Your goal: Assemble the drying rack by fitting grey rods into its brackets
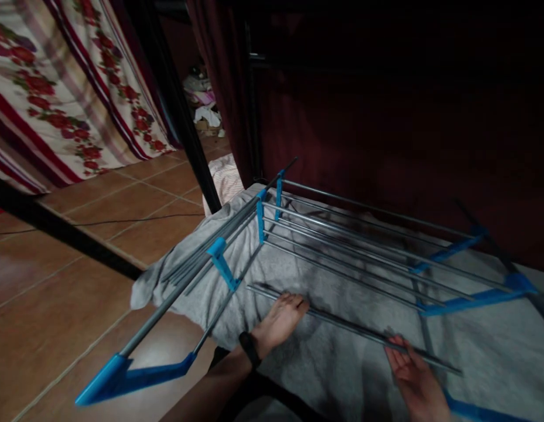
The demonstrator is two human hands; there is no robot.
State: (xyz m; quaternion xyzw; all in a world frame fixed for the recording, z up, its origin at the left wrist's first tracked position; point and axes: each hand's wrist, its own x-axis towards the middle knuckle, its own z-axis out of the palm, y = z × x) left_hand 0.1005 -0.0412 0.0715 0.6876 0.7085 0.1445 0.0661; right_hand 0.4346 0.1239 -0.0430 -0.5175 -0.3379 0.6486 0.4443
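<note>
Looks roughly half done imo: silver metal rods (327,225) bridging far blue plastic brackets (260,221), nearer left bracket (224,266) without crossbar. Loose grey metal rod (346,324) over grey cloth (328,375); left hand (286,313) wrapped round it, right hand (414,375) open, fingers touching.

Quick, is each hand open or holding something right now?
Left hand: closed, holding the metal rod.
Right hand: at the same rod, palm showing; can't tell whether its grip is closed.
</note>
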